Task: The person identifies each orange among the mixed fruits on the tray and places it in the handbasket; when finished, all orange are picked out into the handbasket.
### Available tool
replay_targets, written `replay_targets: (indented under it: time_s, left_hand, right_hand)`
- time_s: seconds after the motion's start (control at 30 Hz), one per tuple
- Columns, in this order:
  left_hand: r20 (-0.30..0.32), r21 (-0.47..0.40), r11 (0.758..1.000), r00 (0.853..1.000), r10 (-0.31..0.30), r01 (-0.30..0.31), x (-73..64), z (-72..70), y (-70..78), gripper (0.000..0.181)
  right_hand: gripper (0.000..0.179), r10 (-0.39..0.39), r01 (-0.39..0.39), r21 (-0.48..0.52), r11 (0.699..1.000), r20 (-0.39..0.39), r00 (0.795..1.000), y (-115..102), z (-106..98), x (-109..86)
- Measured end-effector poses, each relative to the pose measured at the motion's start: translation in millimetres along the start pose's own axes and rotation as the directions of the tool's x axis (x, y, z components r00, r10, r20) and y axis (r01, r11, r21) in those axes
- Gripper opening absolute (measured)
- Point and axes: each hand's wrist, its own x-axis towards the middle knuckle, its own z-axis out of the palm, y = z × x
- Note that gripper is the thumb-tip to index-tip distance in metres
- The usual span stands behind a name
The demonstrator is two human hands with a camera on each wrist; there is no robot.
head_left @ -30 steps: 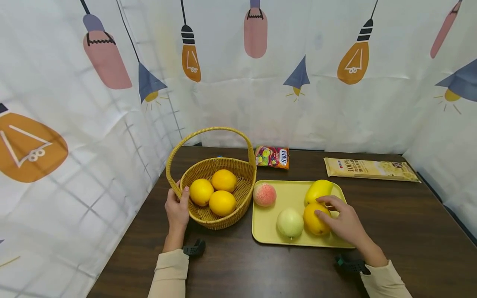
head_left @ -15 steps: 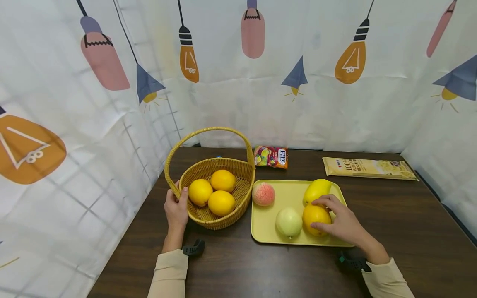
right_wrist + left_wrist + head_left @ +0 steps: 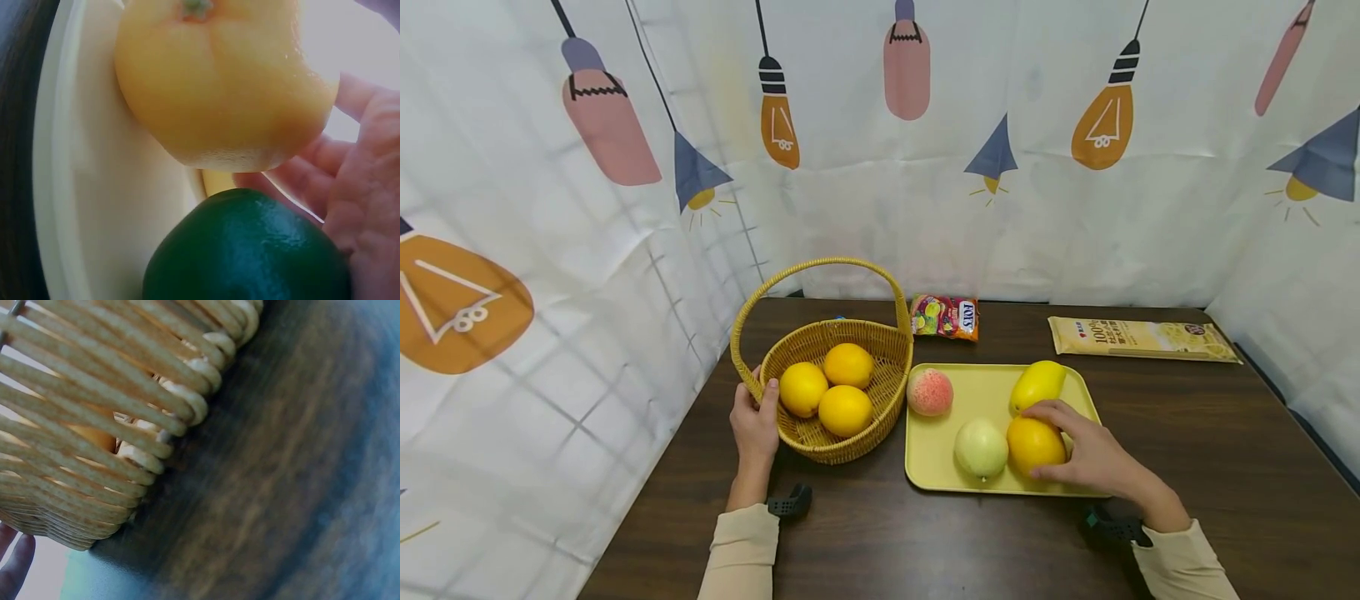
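In the head view my left hand (image 3: 756, 429) grips the left rim of a wicker basket (image 3: 831, 454), thumb over the edge. Three oranges (image 3: 846, 411) lie inside it. On the yellow tray (image 3: 977, 387) to its right, my right hand (image 3: 1093, 450) holds another orange (image 3: 1034, 446) between thumb and fingers. A pale green round fruit (image 3: 981, 448) sits just left of that orange, and an oblong yellow fruit (image 3: 1037, 385) lies behind it. A peach (image 3: 930, 392) occupies the tray's left end. The right wrist view reveals a dark green fruit (image 3: 247, 250) beside the palm, mostly hidden from the head view.
Behind the tray lie a colourful candy packet (image 3: 944, 317) and a long yellow packet (image 3: 1142, 339). The dark wooden table (image 3: 925, 542) ends against a patterned white curtain (image 3: 865, 200) at the back and sides.
My right hand's thumb has slid down to the near side of the orange, and its fingers have closed round the far side. The left hand stays on the basket.
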Motion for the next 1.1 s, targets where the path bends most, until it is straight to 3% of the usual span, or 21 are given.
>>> replay_targets:
  time_s: [0.3,0.57,0.9,1.1]
  left_hand:
    - [0.008,-0.036,0.999,1.000,0.007,-0.007,-0.4,-1.2,-0.2,0.047]
    - [0.015,-0.019,1.000,1.000,-0.010,0.010,-0.5,-1.1,1.3,0.049]
    - [0.039,-0.011,1.000,0.999,0.005,-0.004,-9.6,-8.4,38.2,0.047]
    - [0.026,-0.020,1.000,1.000,0.012,-0.011,-3.2,-4.0,14.5,0.047]
  right_hand:
    - [0.084,0.008,-0.006,-0.049,0.999,0.045,0.999,-3,-2,-0.9]
    - [0.085,0.021,-0.021,-0.039,0.999,0.000,1.000,-4,0,-0.6]
    - [0.085,0.050,-0.042,0.082,0.996,-0.094,0.994,-2,0,3.3]
    - [0.090,0.085,-0.050,0.153,0.987,-0.228,0.970,-7,5,6.3]
